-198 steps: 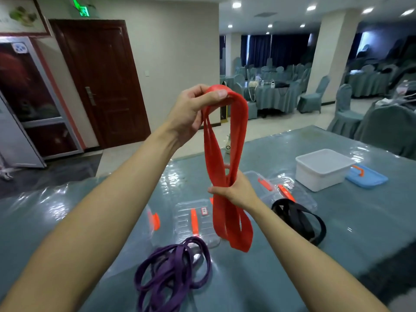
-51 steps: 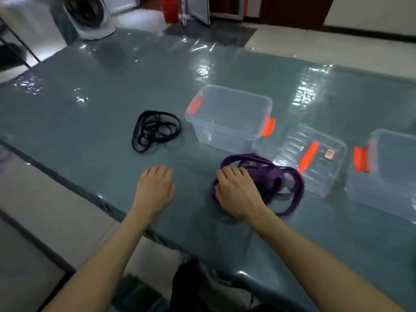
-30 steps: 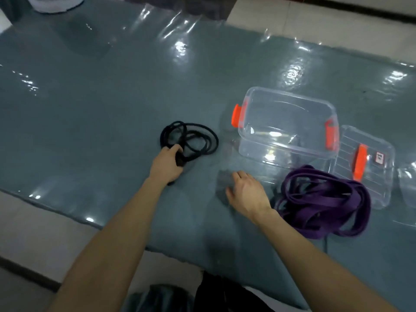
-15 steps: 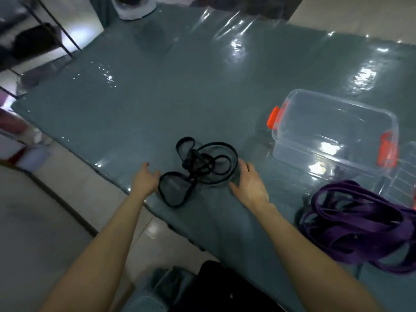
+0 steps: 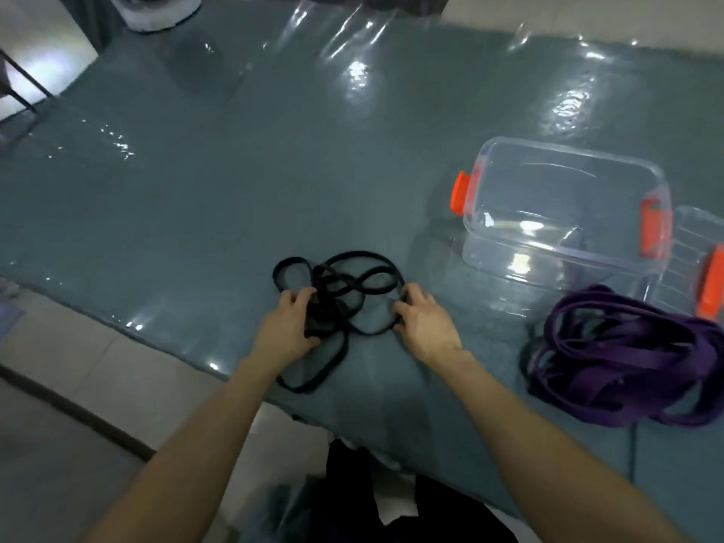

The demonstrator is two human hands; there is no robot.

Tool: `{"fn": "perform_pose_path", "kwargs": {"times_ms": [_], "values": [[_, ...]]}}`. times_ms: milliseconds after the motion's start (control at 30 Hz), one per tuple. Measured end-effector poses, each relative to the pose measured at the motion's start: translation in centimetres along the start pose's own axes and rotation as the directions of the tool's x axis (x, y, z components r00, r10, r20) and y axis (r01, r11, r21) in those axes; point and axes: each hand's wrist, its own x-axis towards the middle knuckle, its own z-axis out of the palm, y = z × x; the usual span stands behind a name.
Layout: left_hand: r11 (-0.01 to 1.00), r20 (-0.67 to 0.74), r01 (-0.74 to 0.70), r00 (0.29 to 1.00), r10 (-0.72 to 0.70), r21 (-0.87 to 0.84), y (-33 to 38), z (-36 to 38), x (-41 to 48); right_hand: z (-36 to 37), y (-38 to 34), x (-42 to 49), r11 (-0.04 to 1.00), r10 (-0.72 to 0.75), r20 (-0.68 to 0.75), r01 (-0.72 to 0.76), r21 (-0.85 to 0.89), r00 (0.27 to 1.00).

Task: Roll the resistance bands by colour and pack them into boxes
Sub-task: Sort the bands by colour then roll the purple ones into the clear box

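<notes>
Tangled thin black rubber resistance bands (image 5: 352,284) lie at frame centre on the grey-blue, plastic-covered desk (image 5: 235,190), close to its near edge; one loop hangs past that edge at 6 o'clock. Left hand (image 5: 288,331) has its fingers curled round the bunched knot on the tangle's 9 o'clock side. Right hand (image 5: 425,325) pinches the outer loop on the 3 o'clock side. Clear rectangular plastic box with orange latches (image 5: 548,248) stands open at 2 o'clock. Heap of wide purple resistance bands (image 5: 627,358) lies at 4 o'clock, apart from the black ones.
</notes>
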Motion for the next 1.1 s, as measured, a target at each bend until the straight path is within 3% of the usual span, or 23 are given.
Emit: {"fn": "perform_pose_path", "kwargs": {"times_ms": [100, 167, 333, 400, 467, 533, 633, 733, 867, 967, 1033, 1100], "values": [[0.981, -0.098, -0.077, 0.993, 0.060, -0.179, -1.5, -2.2, 0.9, -1.0, -0.6, -0.3, 0.992, 0.050, -0.049, -0.043, 0.122, 0.998], [0.961, -0.182, -0.081, 0.983, 0.033, -0.264, -2.5, -5.0, 1.9, -3.4, -1.5, 0.0, 0.971, 0.092, -0.163, -0.052, 0.234, 0.982], [0.841, -0.404, -0.110, 0.905, -0.135, -0.529, -4.5, -17.8, 6.1, -16.9, -6.5, 3.1, 0.934, 0.172, -0.503, 0.022, 0.356, 0.847], [0.882, -0.351, -0.052, 0.927, -0.132, -0.468, -5.5, -22.5, 7.4, -22.7, -8.7, 3.4, 0.911, 0.219, -0.607, 0.062, 0.407, 0.764], [0.955, -0.223, 0.010, 0.972, -0.079, -0.295, -5.8, -24.9, 7.8, -27.2, -10.6, 2.8, 0.893, 0.234, -0.662, 0.112, 0.436, 0.712], [0.975, -0.149, -0.065, 0.988, 0.034, -0.212, -4.7, -25.1, 7.5, -30.5, -12.1, 1.6, 0.887, 0.223, -0.689, 0.149, 0.437, 0.689], [0.905, -0.133, -0.297, 0.954, 0.268, -0.306, -1.1, -23.4, 6.8, -34.0, -13.3, -0.7, 0.867, 0.266, -0.789, 0.220, 0.447, 0.554], [0.811, -0.048, -0.394, 0.908, 0.416, -0.432, 4.0, -21.5, 6.4, -36.4, -13.5, -3.5, 0.873, 0.265, -0.785, 0.207, 0.442, 0.561], [0.738, -0.029, -0.499, 0.836, 0.548, -0.455, 11.8, -18.6, 6.3, -38.5, -11.8, -8.3, 0.830, 0.346, -0.863, 0.308, 0.464, 0.367], [0.746, -0.013, -0.527, 0.820, 0.573, -0.407, 16.9, -15.4, 5.8, -38.2, -9.9, -11.6, 0.780, 0.366, -0.834, 0.354, 0.517, 0.412], [0.771, -0.004, -0.517, 0.831, 0.556, -0.371, 19.3, -12.8, 5.3, -37.8, -8.3, -13.9, 0.738, 0.390, -0.829, 0.403, 0.541, 0.400], [0.800, -0.002, -0.558, 0.821, 0.571, -0.220, 20.7, -10.1, 5.0, -37.5, -6.4, -16.3, 0.675, 0.433, -0.815, 0.461, 0.576, 0.384]]}}
